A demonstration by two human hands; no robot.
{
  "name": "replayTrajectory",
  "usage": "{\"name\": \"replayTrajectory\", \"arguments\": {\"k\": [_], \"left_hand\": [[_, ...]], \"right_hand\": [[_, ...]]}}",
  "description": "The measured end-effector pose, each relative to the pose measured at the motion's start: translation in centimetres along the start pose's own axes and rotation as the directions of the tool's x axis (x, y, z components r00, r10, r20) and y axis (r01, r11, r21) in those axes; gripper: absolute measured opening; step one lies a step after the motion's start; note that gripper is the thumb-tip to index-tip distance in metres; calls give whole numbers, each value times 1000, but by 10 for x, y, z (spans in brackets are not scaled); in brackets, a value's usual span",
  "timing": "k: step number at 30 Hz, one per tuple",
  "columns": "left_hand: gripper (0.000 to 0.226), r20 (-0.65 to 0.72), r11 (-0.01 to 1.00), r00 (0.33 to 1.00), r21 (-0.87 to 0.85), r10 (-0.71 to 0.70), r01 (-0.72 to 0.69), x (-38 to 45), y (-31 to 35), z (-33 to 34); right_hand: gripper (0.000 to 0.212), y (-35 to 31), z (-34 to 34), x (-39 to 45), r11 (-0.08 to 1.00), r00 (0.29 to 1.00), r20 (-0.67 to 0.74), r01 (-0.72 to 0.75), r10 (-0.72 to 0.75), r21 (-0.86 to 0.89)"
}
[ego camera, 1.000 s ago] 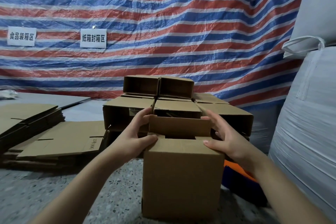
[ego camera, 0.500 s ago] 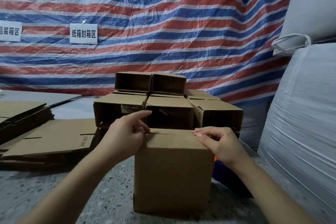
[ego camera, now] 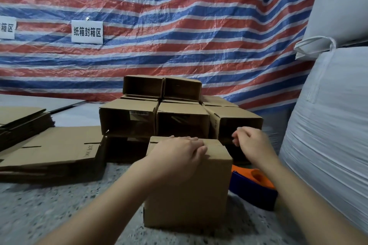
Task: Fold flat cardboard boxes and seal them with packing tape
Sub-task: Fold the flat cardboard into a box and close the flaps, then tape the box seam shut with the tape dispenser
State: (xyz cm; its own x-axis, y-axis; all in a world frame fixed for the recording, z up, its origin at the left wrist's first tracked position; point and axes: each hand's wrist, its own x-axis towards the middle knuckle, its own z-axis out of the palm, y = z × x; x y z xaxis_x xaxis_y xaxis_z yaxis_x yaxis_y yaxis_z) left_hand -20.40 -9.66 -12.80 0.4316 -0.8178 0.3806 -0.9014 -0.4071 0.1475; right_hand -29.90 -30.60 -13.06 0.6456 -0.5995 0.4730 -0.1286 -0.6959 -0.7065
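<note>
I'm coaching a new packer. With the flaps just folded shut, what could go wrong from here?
1. Only the left hand presses the flaps of the box; the right hand is off it, so the flaps may spring open untaped.
2. The tape dispenser lies behind the box's right side; reaching for it could nudge the box.

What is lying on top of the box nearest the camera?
The left hand rests flat on the closed flaps of the box. No tape shows there; the seam under the hand is covered.

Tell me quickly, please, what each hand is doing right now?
Left hand: open, pressing flat on the box top.
Right hand: fingers loosely curled, holding nothing.
</note>
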Motion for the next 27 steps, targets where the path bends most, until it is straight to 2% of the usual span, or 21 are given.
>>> {"name": "replayTrajectory", "arguments": {"k": [2,4,6,8,10,14,19,21,24,27], "left_hand": [[45,20,1000,1000,-15,-10,10,-1,1,-2],[46,42,1000,999,-22,-15,16,-1,2,-3],[46,53,1000,998,-26,-14,16,-1,2,-5],[46,70,999,997,-34,-13,15,-1,1,-6],[46,82,999,997,-49,-9,13,-2,1,-8],[45,104,999,995,-54,-5,10,-3,2,-10],[45,103,998,995,-63,-4,11,-3,2,-11],[45,107,997,994,-79,-1,9,-4,2,-12],[45,115,994,993,-103,-20,32,-6,3,-14],[46,140,979,987,-174,-78,102,-6,5,-18]], "right_hand": [[36,13,1,3,933,994,59,-67,94,-352],[45,29,6,4,803,948,186,-105,260,-586],[57,42,12,2,684,875,252,-115,413,-720],[59,51,15,-1,610,867,245,-83,434,-788],[55,61,17,-4,612,894,210,-87,396,-786],[54,75,19,-14,609,887,224,-78,403,-789],[49,85,18,-19,681,934,213,-43,287,-731],[49,78,8,-15,764,964,135,-90,227,-639],[74,51,-25,0,891,993,-8,-108,117,-442],[95,5,-58,13,982,996,-9,-89,89,-167]]}}
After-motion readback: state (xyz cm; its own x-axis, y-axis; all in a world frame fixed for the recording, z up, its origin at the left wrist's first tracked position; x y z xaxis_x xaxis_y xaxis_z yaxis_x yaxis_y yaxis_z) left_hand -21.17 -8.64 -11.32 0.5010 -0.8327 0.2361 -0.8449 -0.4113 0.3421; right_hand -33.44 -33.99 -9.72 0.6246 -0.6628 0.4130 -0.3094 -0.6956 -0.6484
